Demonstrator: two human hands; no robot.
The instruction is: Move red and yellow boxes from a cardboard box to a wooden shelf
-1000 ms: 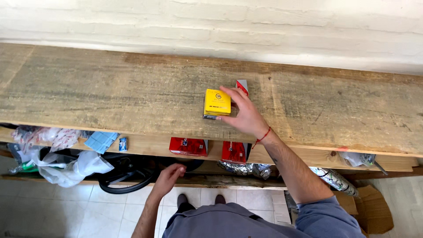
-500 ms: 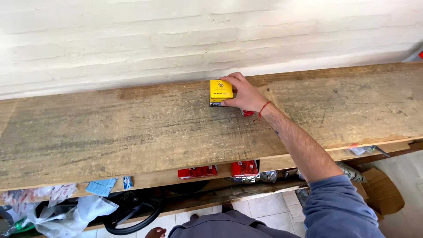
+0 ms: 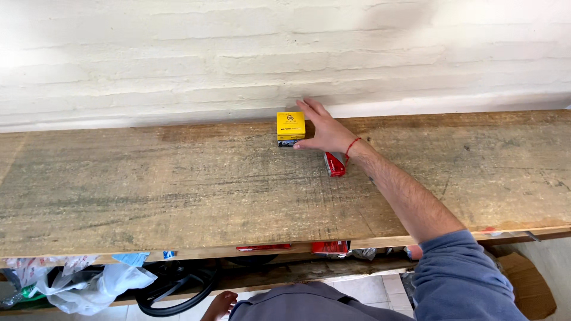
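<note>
A small yellow box (image 3: pixel 291 126) stands on the wooden workbench (image 3: pixel 178 184), close to the white brick wall. My right hand (image 3: pixel 323 129) rests against the box's right side, fingers spread along it toward the wall. A small red box (image 3: pixel 335 164) lies on the bench just under my wrist, which wears a red string. Low at the frame's bottom edge, my left hand (image 3: pixel 219 305) hangs below the bench with nothing in it, fingers loosely curled.
The white brick wall (image 3: pixel 238 53) runs behind the bench. Under the bench sit red packages (image 3: pixel 329 247), a white plastic bag (image 3: pixel 98 284), a black ring-shaped part (image 3: pixel 178 285) and a cardboard box (image 3: pixel 526 282) at the right.
My right hand has pushed the yellow box farther back toward the wall. The red box now lies uncovered beside my wrist. The view has tilted up toward the wall.
</note>
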